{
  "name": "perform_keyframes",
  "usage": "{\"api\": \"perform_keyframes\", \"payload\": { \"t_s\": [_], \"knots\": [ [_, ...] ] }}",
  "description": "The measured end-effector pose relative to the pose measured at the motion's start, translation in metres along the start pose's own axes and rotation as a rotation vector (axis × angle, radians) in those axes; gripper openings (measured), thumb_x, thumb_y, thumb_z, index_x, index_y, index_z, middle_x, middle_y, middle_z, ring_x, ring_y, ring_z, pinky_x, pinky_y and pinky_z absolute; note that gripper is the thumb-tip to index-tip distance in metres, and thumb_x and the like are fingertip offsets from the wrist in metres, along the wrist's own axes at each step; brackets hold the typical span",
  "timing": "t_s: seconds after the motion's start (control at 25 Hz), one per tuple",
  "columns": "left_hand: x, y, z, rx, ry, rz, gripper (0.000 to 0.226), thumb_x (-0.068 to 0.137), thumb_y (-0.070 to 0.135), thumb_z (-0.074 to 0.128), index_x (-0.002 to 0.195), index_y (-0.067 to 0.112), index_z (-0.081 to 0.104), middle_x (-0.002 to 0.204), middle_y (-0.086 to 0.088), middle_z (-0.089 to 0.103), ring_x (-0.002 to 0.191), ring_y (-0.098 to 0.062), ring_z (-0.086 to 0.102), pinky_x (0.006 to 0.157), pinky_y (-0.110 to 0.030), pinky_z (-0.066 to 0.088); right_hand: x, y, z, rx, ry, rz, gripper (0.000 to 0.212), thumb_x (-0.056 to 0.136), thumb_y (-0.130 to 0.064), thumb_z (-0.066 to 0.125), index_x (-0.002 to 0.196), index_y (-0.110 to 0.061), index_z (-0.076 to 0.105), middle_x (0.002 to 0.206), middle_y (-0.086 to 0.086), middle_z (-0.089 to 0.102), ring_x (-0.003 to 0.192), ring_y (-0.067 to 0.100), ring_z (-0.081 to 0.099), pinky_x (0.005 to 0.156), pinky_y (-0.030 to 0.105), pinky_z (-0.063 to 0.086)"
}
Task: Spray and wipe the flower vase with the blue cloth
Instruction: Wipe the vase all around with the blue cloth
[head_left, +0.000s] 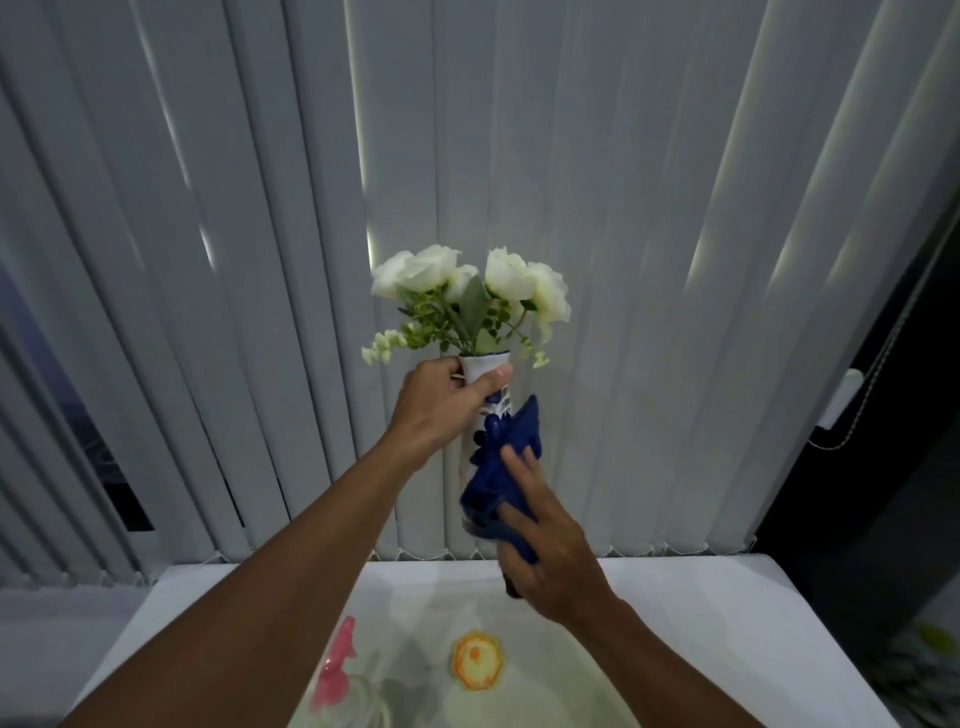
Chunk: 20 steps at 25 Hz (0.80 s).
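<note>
Aloft, the left hand (439, 402) grips the vase (485, 415) neck; the right hand (550, 551) presses the blue cloth (501, 467) against its body.

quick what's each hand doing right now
Left hand: closed around the neck of the vase.
Right hand: pressing the blue cloth against the vase body.

Blinds (571, 208): I see grey vertical slats behind the table, with thin light between some.
Table (753, 597): white, its far edge near the blinds' bottom.
Coaster (476, 660): orange and yellow, lying on the table, around the middle.
Cord (878, 374): beaded, hanging at the right.
</note>
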<state>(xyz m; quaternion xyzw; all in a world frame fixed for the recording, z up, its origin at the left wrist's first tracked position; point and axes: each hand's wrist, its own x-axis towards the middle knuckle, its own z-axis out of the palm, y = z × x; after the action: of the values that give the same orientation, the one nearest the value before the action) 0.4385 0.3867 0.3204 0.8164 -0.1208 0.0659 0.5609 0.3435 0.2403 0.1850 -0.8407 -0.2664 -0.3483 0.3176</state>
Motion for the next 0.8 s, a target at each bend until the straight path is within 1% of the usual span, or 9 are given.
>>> {"api": "perform_keyframes", "payload": {
  "t_s": [0.04,0.12,0.16,0.24,0.48,0.56,0.64,0.72,0.8],
  "knots": [
    [-0.002,0.002,-0.001,-0.038,-0.046,0.005,0.034,0.082,0.048,0.078,0.102,0.021,0.079,0.095,0.001,0.081,0.087,-0.011,0.077,0.081,-0.03,0.06,0.008,-0.005,-0.002,0.156,0.06,0.172,0.037,0.092,-0.014,0.055,0.127,-0.006,0.064,0.155,0.009,0.047,0.137,0.016,0.052,0.107,0.032,0.049],
    [-0.006,0.006,-0.001,-0.098,-0.147,0.03,0.029,0.085,0.041,0.077,0.105,0.02,0.078,0.097,0.001,0.081,0.085,-0.007,0.077,0.076,-0.025,0.057,0.038,-0.017,-0.011,0.358,0.23,0.49,0.023,0.098,-0.028,0.051,0.11,-0.018,0.067,0.105,-0.011,0.074,0.088,-0.005,0.067,0.075,0.026,0.053],
    [-0.007,0.009,-0.001,-0.117,-0.188,0.042,0.029,0.087,0.037,0.076,0.109,0.017,0.078,0.096,0.002,0.081,0.081,-0.003,0.076,0.071,-0.02,0.055,0.053,-0.017,-0.017,0.405,0.278,0.602,0.021,0.1,-0.031,0.051,0.092,-0.021,0.067,0.078,-0.015,0.071,0.068,-0.004,0.062,0.065,0.026,0.047],
    [-0.01,0.015,-0.002,-0.171,-0.239,0.051,0.026,0.091,0.03,0.074,0.112,0.014,0.076,0.092,0.004,0.079,0.073,0.004,0.073,0.062,-0.012,0.052,0.07,-0.013,-0.023,0.468,0.303,0.735,0.035,0.104,-0.03,0.05,0.073,-0.017,0.061,0.061,-0.007,0.063,0.056,0.004,0.055,0.058,0.029,0.045],
    [-0.006,0.019,-0.01,-0.274,-0.217,0.049,0.023,0.091,0.024,0.073,0.112,0.015,0.073,0.095,0.0,0.079,0.074,0.002,0.074,0.061,-0.011,0.053,-0.001,-0.026,0.007,0.534,0.271,0.791,0.033,0.096,-0.051,0.045,0.106,-0.027,0.065,0.088,-0.007,0.076,0.082,0.005,0.069,0.073,0.029,0.054],
    [-0.006,0.017,-0.009,-0.268,-0.197,0.04,0.028,0.091,0.026,0.074,0.116,0.012,0.074,0.098,-0.001,0.079,0.079,-0.002,0.075,0.063,-0.012,0.054,-0.017,-0.034,0.017,0.477,0.269,0.694,0.035,0.095,-0.048,0.042,0.129,-0.045,0.051,0.118,-0.005,0.07,0.104,0.006,0.066,0.088,0.031,0.056],
    [-0.008,0.014,-0.005,-0.256,-0.17,0.027,0.029,0.09,0.027,0.075,0.115,0.011,0.075,0.094,0.001,0.079,0.076,0.0,0.075,0.062,-0.011,0.054,-0.007,-0.038,0.016,0.329,0.178,0.524,0.049,0.099,-0.045,0.041,0.145,-0.058,0.03,0.154,0.001,0.043,0.136,0.01,0.049,0.109,0.031,0.047],
    [-0.01,0.012,-0.002,-0.242,-0.158,0.018,0.027,0.091,0.028,0.074,0.112,0.012,0.075,0.088,0.004,0.078,0.068,0.006,0.072,0.058,-0.008,0.05,0.005,-0.037,0.013,-0.017,0.045,0.301,0.051,0.102,-0.044,0.039,0.153,-0.04,0.033,0.169,0.002,0.017,0.155,0.027,0.02,0.123,0.044,0.029],
    [-0.011,0.01,-0.001,-0.233,-0.17,0.014,0.027,0.09,0.03,0.074,0.111,0.013,0.076,0.088,0.003,0.079,0.068,0.007,0.071,0.058,-0.007,0.049,-0.006,-0.029,0.012,-0.214,-0.005,0.138,0.052,0.099,-0.046,0.047,0.146,-0.024,0.05,0.169,0.005,0.015,0.156,0.033,0.01,0.125,0.049,0.019]
  ]
}}
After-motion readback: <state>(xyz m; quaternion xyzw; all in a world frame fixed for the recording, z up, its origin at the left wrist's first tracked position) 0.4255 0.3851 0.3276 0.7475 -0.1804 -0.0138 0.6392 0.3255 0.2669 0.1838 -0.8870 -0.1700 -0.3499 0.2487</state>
